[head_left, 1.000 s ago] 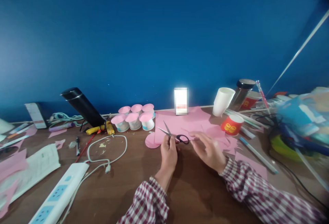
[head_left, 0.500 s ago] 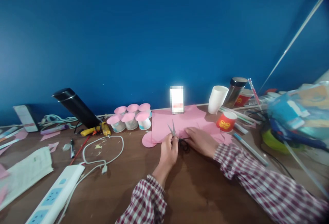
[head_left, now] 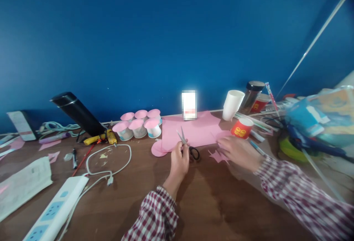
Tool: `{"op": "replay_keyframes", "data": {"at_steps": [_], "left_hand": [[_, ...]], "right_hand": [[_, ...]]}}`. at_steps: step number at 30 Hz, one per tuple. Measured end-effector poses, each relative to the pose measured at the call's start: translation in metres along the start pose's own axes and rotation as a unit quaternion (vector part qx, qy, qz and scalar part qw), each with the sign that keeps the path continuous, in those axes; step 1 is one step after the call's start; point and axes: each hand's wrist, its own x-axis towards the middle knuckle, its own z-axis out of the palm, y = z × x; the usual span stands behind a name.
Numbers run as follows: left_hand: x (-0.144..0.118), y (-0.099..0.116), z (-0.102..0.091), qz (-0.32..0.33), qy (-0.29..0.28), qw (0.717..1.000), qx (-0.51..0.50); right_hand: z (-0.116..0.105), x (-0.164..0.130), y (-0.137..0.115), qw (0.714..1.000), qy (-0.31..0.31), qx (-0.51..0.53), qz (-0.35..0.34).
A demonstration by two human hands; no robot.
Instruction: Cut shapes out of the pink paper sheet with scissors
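Note:
My left hand [head_left: 179, 160] is closed around the scissors [head_left: 183, 138] near their pivot. The blades point up and away, slightly parted, and the black handle loops stick out to the right. Beneath them lies a large pink paper sheet [head_left: 190, 126], with a pink paper disc [head_left: 159, 149] at its lower left corner. To the right, my right hand [head_left: 239, 152] reaches low over pink paper scraps [head_left: 219, 155], fingers stretched out and slightly blurred. It seems to touch the scraps. Just behind it stands a red paper cup [head_left: 242, 128].
Several small cups with pink paper tops [head_left: 136, 127] stand left of the sheet. A bright phone-like screen [head_left: 189, 104] is at the wall. White cups [head_left: 233, 104] and a dark-lidded jar [head_left: 251, 97] are back right. A power strip [head_left: 55, 211] lies front left.
My right hand has moved right, away from the scissors' handles to the pink scraps, which now lie nearer the front. My left hand keeps hold of the scissors, now tilted more to the left.

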Motion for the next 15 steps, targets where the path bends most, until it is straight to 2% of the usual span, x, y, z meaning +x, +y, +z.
{"op": "replay_keyframes", "data": {"at_steps": [2,5,8,15], "left_hand": [[0.000,0.001,0.000,-0.001,0.003,1.000,-0.004],[0.000,0.000,-0.001,0.003,0.005,1.000,-0.007],[0.000,-0.001,0.000,0.003,0.008,1.000,-0.011],[-0.001,-0.002,0.001,0.006,0.022,1.000,-0.014]], "right_hand": [[0.002,0.014,0.006,1.000,0.006,-0.010,0.007],[0.008,0.031,0.012,0.996,-0.055,-0.036,0.064],[0.014,0.036,0.010,0.993,-0.081,-0.036,0.076],[0.023,0.025,-0.014,1.000,-0.018,-0.008,0.012]]}}
